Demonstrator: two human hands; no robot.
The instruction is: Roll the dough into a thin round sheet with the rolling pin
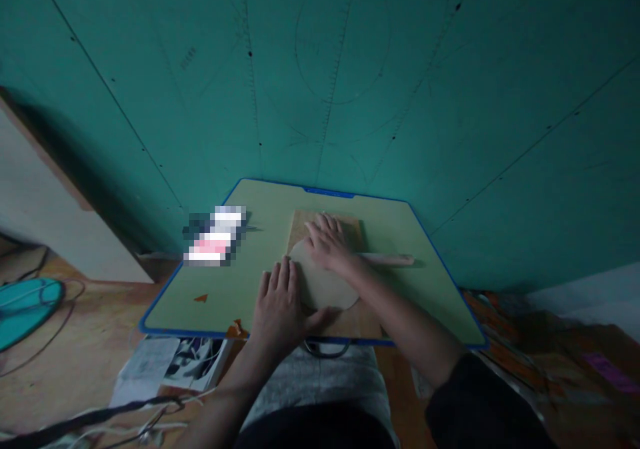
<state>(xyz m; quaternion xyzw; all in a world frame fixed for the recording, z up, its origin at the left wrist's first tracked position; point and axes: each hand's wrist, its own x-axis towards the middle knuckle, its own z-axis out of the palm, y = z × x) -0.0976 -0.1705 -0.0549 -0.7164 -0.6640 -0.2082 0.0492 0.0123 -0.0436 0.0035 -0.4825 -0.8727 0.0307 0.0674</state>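
Low centre of frame, I see the left hand [280, 306] lying flat, fingers spread and pointing up-frame, palm down on the near-left rim of a pale clay disc [323, 279]. It holds nothing, only presses; thumb runs right along the disc's near edge.

The disc sits mid-frame on a wooden board [300, 226], which lies on a green mat with blue edging [225, 282] that serves as the tabletop. The disc is roughly round, so it has no clear long axis; it lies just right of the left fingers and directly under the right ones.

The right hand [330, 242] is above and right of the left, also flat and open, fingers fanned toward the upper left over the disc's far edge and onto the board. Nothing is gripped. Its forearm crosses the disc's right side.

Just right of that hand, a wooden rolling pin [387, 259] lies with its long axis horizontal across the frame. It is nearer the right hand, and I cannot tell if wrist and pin touch.
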